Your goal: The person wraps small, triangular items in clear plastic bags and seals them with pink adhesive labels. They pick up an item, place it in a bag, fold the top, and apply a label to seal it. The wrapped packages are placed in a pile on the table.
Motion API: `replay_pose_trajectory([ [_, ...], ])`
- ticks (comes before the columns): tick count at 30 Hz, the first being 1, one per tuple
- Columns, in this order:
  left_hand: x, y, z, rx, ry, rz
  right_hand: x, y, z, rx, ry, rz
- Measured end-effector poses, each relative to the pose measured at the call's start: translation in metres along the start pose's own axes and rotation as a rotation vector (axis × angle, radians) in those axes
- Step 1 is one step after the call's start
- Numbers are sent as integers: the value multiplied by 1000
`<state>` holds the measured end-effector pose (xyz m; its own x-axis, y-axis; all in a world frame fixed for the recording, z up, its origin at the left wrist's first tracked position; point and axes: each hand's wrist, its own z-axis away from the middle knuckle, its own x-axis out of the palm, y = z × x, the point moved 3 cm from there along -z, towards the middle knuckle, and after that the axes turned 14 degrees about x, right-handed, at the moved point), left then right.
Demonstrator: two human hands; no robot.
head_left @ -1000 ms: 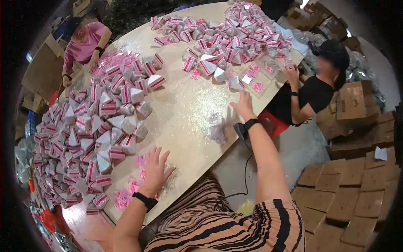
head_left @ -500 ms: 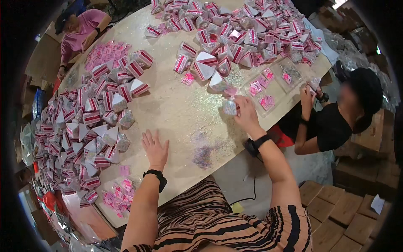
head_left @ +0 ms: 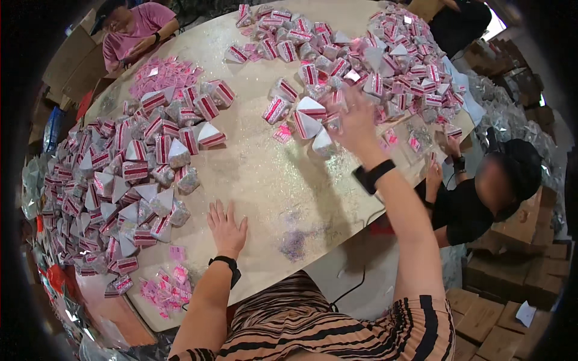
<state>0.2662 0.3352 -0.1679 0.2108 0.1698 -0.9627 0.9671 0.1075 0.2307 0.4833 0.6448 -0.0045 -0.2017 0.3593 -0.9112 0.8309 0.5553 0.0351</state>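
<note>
My left hand (head_left: pixel 227 231) lies flat on the pale tabletop with its fingers spread, holding nothing. My right hand (head_left: pixel 358 129) is raised over the front of the far-right heap of small wedge-shaped packets (head_left: pixel 373 57), with white and dark-pink sides. Motion smears its fingers, so whether anything is in them cannot be made out. Just left of that hand sit a few separate packets, one showing a white triangular face (head_left: pixel 307 125). A second heap of the same packets (head_left: pixel 135 171) covers the table's left side, beyond my left hand.
Pink cards lie in a far-left pile (head_left: pixel 165 77) and a near-left pile (head_left: pixel 165 292). Glitter (head_left: pixel 293 240) is scattered across the tabletop (head_left: pixel 265 180). A co-worker in black (head_left: pixel 463 201) works at right, another in pink (head_left: pixel 138 33) at far left. Cardboard boxes (head_left: pixel 484 313) stack lower right.
My right hand has swung forward from the table's near-right area to the far heap. The packet it held no longer shows clearly. My left hand stays flat. The view has shifted slightly.
</note>
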Motion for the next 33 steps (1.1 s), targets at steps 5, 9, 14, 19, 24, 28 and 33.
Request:
replay_pose_trajectory([
  [5,4,0,0,-5,-14,10,74,-47,58,-470,-290,-24],
  [9,7,-2,1,-14,-33,4,90,-18,42,-435,-205,105],
  [14,3,-1,1,-41,-12,32,100,52,-3,-104,-563,-203],
  [19,-2,-3,-6,-44,-6,60,134,144,-73,400,-165,-788],
  [24,0,-2,-2,-64,-12,78,154,183,-94,813,-269,-1351],
  [28,-1,-2,-2,-59,-37,50,132,157,-91,832,-425,-1579],
  [33,0,-1,-2,-70,-49,43,98,87,-72,258,-371,-883],
])
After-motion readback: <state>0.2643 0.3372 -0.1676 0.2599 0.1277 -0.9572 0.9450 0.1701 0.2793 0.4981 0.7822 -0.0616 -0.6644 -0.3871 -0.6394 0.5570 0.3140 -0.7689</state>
